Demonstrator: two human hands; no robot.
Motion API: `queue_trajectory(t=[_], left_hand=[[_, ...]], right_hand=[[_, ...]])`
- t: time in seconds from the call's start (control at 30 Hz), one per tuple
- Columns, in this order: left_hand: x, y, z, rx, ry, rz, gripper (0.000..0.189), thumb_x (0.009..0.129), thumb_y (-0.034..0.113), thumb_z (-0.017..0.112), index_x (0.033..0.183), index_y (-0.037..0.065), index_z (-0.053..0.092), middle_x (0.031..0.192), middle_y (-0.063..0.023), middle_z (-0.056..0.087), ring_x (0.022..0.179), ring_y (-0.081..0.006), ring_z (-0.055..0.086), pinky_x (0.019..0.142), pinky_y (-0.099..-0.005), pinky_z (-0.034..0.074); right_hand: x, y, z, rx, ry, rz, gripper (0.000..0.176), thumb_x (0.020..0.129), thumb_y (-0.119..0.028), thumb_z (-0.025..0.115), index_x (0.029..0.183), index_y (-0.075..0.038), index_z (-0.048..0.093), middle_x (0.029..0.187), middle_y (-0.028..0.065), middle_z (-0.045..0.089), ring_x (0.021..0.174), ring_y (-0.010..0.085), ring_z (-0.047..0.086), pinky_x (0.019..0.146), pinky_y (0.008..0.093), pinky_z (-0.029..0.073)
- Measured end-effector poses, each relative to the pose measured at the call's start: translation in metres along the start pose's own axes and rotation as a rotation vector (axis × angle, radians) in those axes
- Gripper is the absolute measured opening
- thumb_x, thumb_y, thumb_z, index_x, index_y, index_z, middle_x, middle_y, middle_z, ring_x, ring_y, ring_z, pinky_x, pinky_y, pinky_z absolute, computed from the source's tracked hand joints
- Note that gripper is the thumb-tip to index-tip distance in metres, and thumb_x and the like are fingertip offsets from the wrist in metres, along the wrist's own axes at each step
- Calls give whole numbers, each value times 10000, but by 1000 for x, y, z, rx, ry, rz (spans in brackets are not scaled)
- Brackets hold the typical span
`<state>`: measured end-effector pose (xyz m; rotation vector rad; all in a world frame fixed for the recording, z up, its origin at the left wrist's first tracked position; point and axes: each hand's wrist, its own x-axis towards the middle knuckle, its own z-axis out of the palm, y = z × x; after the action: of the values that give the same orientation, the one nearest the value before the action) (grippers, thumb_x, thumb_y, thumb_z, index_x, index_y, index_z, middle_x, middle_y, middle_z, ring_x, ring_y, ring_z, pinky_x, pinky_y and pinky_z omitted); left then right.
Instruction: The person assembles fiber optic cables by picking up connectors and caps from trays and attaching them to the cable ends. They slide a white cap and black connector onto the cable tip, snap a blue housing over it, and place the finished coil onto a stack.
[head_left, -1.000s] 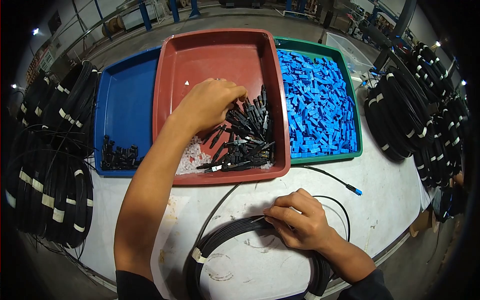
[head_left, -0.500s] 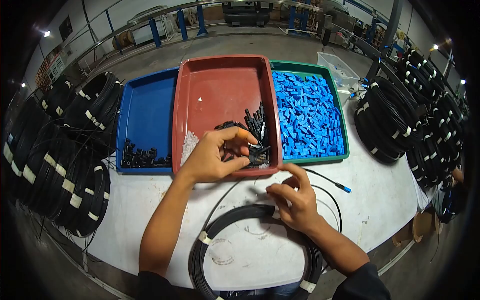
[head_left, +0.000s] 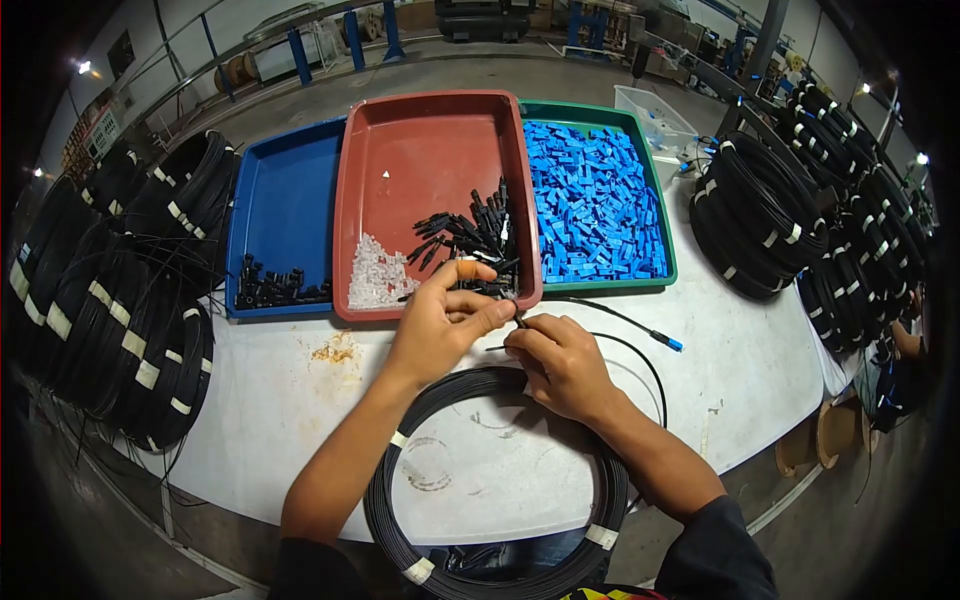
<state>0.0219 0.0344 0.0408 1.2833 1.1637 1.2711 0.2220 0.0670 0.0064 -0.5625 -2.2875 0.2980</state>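
Hands at work near the front edge of the red tray (head_left: pixel 430 140). Left hand (head_left: pixel 445 325): thumb and forefinger closed in a pinch on a small dark piece (head_left: pixel 519 319), other fingers curled. Right hand (head_left: pixel 565 368): fingers bent, tips closed at the lower end of that same piece; finer detail hidden by the fingers. A thin dark cable end pokes out left of the right fingertips; cannot tell whether they grip it.

Cable coil (head_left: pixel 462 384), black, bound with pale tape, lies below both hands, its near side reaching past the table edge. Red tray holds clear bits (head_left: pixel 378 278) in the near left corner, black parts (head_left: pixel 468 235) heaped to the right of them, and one white speck (head_left: pixel 386 174) farther up. Blue tray (head_left: pixel 285 190), left of the red one, has black pieces (head_left: pixel 270 285) along its near end. Green tray (head_left: pixel 610 287), to the right, is filled with blue clips (head_left: pixel 595 205).

Blue-tipped cable (head_left: pixel 655 335) rests on the white table (head_left: pixel 750 370), right of the right hand. Stacked coils, taped, stand at left (head_left: pixel 110 330) and right (head_left: pixel 755 225). Clear box (head_left: pixel 650 118) beyond the green tray.
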Motion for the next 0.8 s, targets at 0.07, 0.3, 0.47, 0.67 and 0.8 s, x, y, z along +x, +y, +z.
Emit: queue_trajectory(t=[0.07, 0.3, 0.47, 0.67, 0.8], left_hand=[[-4, -5, 11, 21, 64, -10, 464, 873, 57, 817, 1240, 3, 538, 953, -94, 736, 835, -82, 679, 730, -209, 538], [-3, -19, 26, -41, 194, 163, 322, 948, 11, 696, 1215, -10, 517, 999, -171, 727, 882, -162, 737, 725, -245, 590], [-9, -21, 22, 17, 136, 216, 352, 1031, 26, 551, 1360, -28, 440, 1130, -211, 691, 960, -226, 746, 782, -291, 609], [-9, -19, 12, 178, 68, 291, 312, 1054, 75, 513, 1341, -41, 554, 1122, -176, 708, 842, -149, 720, 722, -253, 558], [-10, -25, 8, 219, 64, 296, 300, 1040, 44, 523, 1330, -29, 556, 1074, -157, 727, 745, -113, 660, 676, -234, 516]], right_hand=[[-1, 0, 3, -12, 5, 20, 220, 754, 5, 715, 958, -70, 685, 936, 92, 657, 791, 287, 630, 699, 398, 483], [1, 3, 4, 47, -44, -64, 216, 766, 5, 720, 968, -63, 688, 906, 83, 646, 821, 285, 627, 711, 403, 481], [2, 6, -1, 111, -118, 55, 249, 761, 36, 724, 991, -57, 701, 928, 94, 660, 863, 294, 640, 770, 399, 494], [1, 9, 2, 200, -107, 49, 223, 761, 51, 733, 962, -38, 700, 924, 86, 669, 889, 288, 645, 799, 389, 493], [1, 7, 0, 221, -52, 33, 209, 761, -3, 745, 954, -54, 681, 912, 90, 631, 877, 301, 624, 778, 400, 466]])
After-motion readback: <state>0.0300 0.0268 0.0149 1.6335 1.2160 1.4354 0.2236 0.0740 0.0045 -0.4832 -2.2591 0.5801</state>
